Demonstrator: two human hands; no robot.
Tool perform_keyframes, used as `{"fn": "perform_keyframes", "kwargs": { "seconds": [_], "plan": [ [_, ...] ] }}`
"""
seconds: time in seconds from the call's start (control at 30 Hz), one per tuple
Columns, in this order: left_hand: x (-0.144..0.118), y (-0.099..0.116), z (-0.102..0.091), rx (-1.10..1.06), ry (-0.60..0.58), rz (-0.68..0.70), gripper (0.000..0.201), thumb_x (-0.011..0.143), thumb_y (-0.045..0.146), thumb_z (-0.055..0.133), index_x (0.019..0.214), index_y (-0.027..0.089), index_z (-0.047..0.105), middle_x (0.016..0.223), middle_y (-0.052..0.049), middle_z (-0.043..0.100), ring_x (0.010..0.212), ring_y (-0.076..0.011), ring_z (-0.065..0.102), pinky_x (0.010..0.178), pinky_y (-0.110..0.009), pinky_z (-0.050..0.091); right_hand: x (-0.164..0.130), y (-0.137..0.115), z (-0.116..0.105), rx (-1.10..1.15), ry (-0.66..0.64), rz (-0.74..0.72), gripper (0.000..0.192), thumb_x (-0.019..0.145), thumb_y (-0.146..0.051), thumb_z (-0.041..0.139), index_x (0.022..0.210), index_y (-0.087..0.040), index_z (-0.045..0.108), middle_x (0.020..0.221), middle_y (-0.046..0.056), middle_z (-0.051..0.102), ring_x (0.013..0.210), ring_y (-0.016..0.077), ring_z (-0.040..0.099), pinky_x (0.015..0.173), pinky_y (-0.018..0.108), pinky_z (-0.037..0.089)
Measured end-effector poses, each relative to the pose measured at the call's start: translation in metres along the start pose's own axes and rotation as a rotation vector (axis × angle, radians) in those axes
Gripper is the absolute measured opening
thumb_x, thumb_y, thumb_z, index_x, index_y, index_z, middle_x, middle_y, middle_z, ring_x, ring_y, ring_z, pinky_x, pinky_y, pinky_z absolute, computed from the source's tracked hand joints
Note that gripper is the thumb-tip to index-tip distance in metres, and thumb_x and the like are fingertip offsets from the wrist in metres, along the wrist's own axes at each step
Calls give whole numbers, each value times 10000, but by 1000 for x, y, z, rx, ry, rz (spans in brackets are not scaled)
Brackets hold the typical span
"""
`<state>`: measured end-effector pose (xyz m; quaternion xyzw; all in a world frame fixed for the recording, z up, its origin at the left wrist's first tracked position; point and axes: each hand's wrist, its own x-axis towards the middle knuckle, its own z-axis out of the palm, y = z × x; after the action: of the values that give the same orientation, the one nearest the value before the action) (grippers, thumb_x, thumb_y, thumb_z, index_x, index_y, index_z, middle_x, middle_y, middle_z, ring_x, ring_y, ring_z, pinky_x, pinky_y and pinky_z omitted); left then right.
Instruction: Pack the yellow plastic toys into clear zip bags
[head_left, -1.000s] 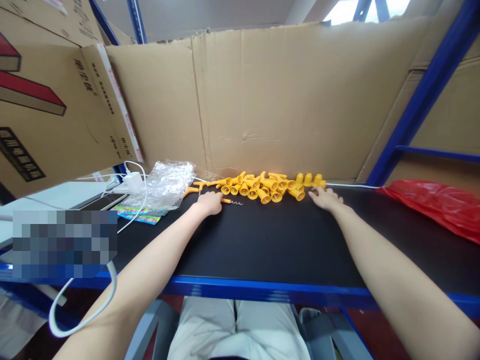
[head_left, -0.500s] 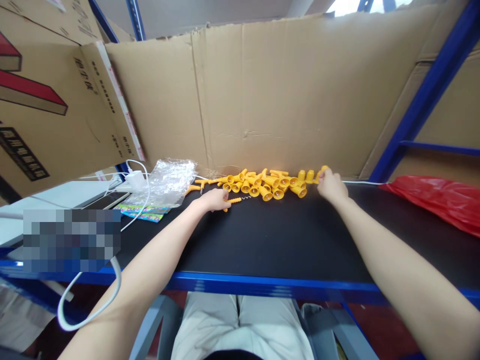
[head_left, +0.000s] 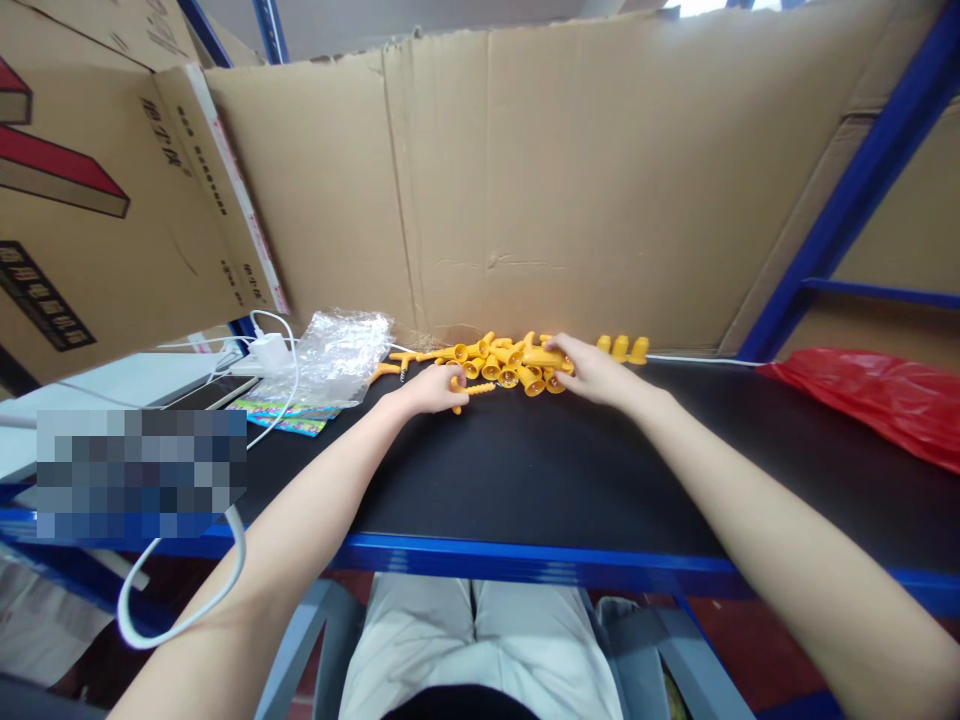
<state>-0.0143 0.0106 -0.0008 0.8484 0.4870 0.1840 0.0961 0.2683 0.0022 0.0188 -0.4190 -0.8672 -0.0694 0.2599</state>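
Left hand (head_left: 433,388) pinches a yellow screw peg (head_left: 471,391) near the shelf's (head_left: 525,480) back edge. Right hand (head_left: 592,370) closes on a yellow part (head_left: 541,357) atop the pile (head_left: 502,365), just beside the cardboard (head_left: 562,190).

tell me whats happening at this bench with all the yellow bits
A person sits at a black-topped shelf and works with both bare hands in a pile of yellow plastic parts heaped against a cardboard wall. The left hand rests on a yellow screw-shaped piece at the pile's near edge. The right hand lies on the pile's right side, fingers on a part. Three yellow caps stand apart to the right. A clear plastic bag lies left, a red bag right.
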Motion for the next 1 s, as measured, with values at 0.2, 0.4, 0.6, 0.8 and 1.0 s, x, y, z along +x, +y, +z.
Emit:
{"fn": "perform_keyframes", "kwargs": {
  "seconds": [0.2, 0.4, 0.6, 0.8, 1.0],
  "plan": [
    [-1, 2, -1, -20, 2, 47, 151, 647, 271, 537, 771, 185, 543, 580, 28, 546, 564, -122, 514, 518, -211, 341, -1, -9, 4, 39, -176, 26, 268, 735, -73, 466, 983, -175, 462, 965, 90, 595, 848, 191, 576, 717, 289, 431],
    [0, -1, 0, 8, 16, 48, 161, 648, 280, 539, 776, 183, 547, 613, 24, 551, 573, -122, 508, 521, -216, 332, -3, -5, 6, 4, -206, 76, 272, 739, -64, 474, 993, -161, 476, 961, 98, 601, 826, 193, 576, 719, 294, 428],
    [-1, 6, 0, 14, 54, 65, 201, 678, 289, 523, 847, 187, 562, 607, 30, 545, 552, -119, 499, 528, -218, 339, -2, -13, 11, 117, -141, -25, 273, 747, -124, 512, 1016, -168, 491, 1006, 92, 586, 857, 192, 567, 764, 315, 437],
    [0, 8, 3, 118, 64, 60, 282, 673, 336, 567, 924, 207, 573, 656, 22, 568, 624, -140, 532, 577, -226, 368, 0, -19, 23, 259, -141, -61, 281, 770, -210, 539, 1049, -181, 525, 1011, 76, 584, 867, 181, 567, 816, 350, 452],
    [1, 6, 5, 178, 83, 4, 327, 660, 331, 575, 967, 221, 566, 708, 2, 589, 691, -168, 559, 601, -237, 388, 1, -16, 32, 537, -180, 109, 304, 780, -304, 558, 1057, -180, 559, 941, 69, 630, 796, 172, 613, 799, 375, 482]
  ]
}}
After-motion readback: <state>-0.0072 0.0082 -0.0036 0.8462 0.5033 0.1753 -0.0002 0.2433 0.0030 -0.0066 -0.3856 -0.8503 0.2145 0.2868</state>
